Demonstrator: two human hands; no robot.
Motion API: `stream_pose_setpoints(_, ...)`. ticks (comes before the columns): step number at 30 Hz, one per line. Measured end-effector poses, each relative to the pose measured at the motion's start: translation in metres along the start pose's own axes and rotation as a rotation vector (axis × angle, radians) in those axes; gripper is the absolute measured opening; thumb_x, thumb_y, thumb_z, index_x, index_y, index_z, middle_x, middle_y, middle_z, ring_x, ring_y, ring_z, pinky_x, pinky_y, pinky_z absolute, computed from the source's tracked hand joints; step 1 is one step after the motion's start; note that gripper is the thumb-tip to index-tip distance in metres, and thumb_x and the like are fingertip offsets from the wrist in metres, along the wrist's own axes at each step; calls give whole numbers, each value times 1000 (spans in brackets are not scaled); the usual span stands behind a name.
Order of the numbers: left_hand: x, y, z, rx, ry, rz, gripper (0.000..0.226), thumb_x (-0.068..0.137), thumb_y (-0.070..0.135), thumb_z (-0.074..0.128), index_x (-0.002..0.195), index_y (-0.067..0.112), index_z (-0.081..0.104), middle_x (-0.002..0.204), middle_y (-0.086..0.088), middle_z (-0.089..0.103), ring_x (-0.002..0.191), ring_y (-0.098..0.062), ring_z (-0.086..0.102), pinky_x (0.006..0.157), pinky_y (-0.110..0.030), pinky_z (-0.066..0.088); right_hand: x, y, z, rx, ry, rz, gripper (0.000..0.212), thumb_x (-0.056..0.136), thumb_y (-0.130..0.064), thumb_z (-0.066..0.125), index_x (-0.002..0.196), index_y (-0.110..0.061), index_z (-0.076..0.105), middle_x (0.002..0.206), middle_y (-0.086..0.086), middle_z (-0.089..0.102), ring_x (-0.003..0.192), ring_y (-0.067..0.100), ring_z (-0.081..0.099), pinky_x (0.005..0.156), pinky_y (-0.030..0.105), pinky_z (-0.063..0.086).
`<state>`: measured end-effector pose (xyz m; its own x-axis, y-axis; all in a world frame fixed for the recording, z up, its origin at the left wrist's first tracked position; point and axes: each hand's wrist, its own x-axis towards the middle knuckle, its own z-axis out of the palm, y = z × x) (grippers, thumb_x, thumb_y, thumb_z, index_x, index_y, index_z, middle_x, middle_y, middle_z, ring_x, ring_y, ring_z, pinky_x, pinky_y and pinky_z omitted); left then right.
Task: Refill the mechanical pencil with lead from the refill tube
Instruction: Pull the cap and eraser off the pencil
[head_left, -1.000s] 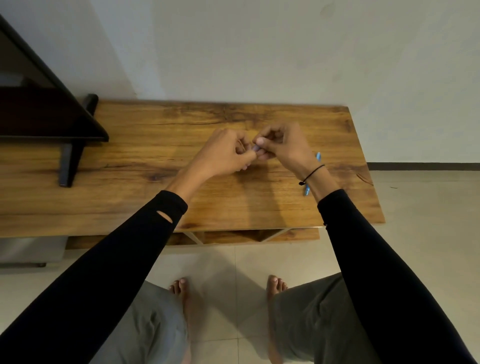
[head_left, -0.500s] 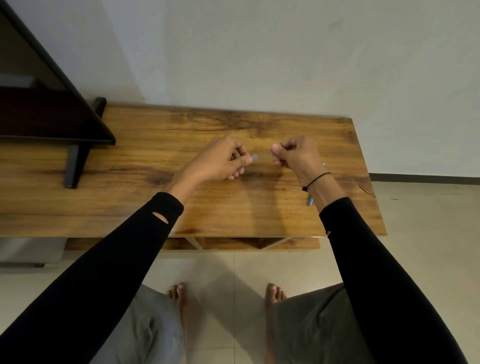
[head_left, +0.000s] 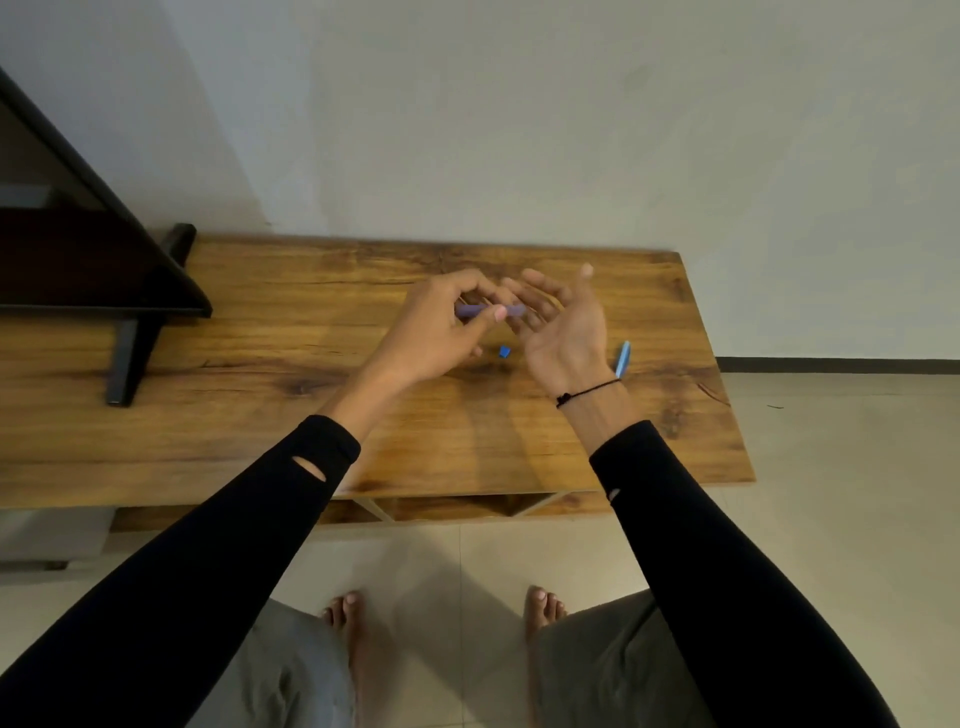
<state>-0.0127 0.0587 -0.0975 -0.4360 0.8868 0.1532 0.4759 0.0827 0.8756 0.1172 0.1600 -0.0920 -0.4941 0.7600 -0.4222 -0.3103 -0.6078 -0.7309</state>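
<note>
My left hand (head_left: 441, 332) pinches a slim purple refill tube (head_left: 511, 310) and holds it level, with its right end over the fingers of my right hand (head_left: 563, 327). That hand is palm up, fingers spread, and holds nothing I can make out. A small blue cap (head_left: 504, 352) lies on the wooden table (head_left: 260, 415) between my two wrists. The light blue mechanical pencil (head_left: 623, 358) rests on the table just right of my right wrist, partly hidden by it.
A dark TV with a black stand leg (head_left: 130, 358) occupies the table's left end. The wall runs behind the table. The table's right edge (head_left: 727, 415) drops to tiled floor. My bare feet stand below the front edge.
My hands pulled apart after pinching together. The right hand has turned palm up and spread its fingers, the blue cap now lies on the table, and the left hand holds the tube level.
</note>
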Motion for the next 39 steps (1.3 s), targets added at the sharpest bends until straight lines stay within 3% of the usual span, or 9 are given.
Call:
stream_pose_setpoints(4,-2,25,16,101,37,266,10,92,20,85,102,17,84,97,6,74,88,-5,69,74,-16,53,-11,-8,12,426,-148,54,89,105,-70,22,143,4,51,136,36,64,128,46,64,105,51,55)
stream_pose_setpoints(9,2,43,11,105,106,393,15,88,15,90,102,11,86,93,-5,74,82,-17,70,72,-32,60,-19,-21,15,551,-188,-16,98,101,-76,22,150,6,45,139,37,61,113,43,69,107,49,53)
stream_pose_setpoints(13,-3,49,11,72,131,483,17,87,3,89,103,7,86,93,-6,76,84,-18,72,72,-36,62,-22,-28,15,522,-215,-43,101,100,-78,20,151,6,45,126,34,66,101,37,75,90,42,63)
stream_pose_setpoints(17,-8,47,10,48,170,484,15,88,3,89,102,3,85,94,-10,81,84,-26,76,70,-43,63,-20,-36,13,544,-213,-68,103,100,-79,21,150,7,46,128,35,64,100,38,75,89,42,63)
stream_pose_setpoints(21,-7,43,11,43,205,491,12,88,5,89,100,3,85,92,-8,80,81,-21,76,70,-34,63,-18,-39,11,564,-213,-79,99,99,-79,24,144,5,51,123,35,66,96,38,76,85,42,64)
stream_pose_setpoints(28,-9,18,7,-46,265,221,11,86,19,89,92,25,83,89,10,83,76,-6,79,69,-22,63,-11,-45,5,560,-190,-101,98,98,-79,25,135,6,56,117,36,69,96,38,77,83,41,65)
stream_pose_setpoints(32,-14,-9,16,352,159,-3,8,85,29,87,79,28,81,72,20,73,65,3,69,61,-22,54,-9,-47,2,539,-167,-101,96,98,-79,27,133,5,58,119,34,69,96,37,75,81,40,65)
stream_pose_setpoints(35,-24,-17,29,573,186,-60,9,90,24,83,81,25,80,82,13,80,72,-12,75,58,-23,44,-9,-45,3,493,-154,-103,93,99,-79,28,130,3,60,116,31,68,93,35,73,78,40,64)
stream_pose_setpoints(39,-28,-16,37,640,216,-26,7,96,24,80,98,23,86,100,3,85,84,-22,79,65,-28,47,-10,-43,6,458,-142,-108,92,99,-78,29,127,3,62,111,29,69,91,33,72,76,39,62)
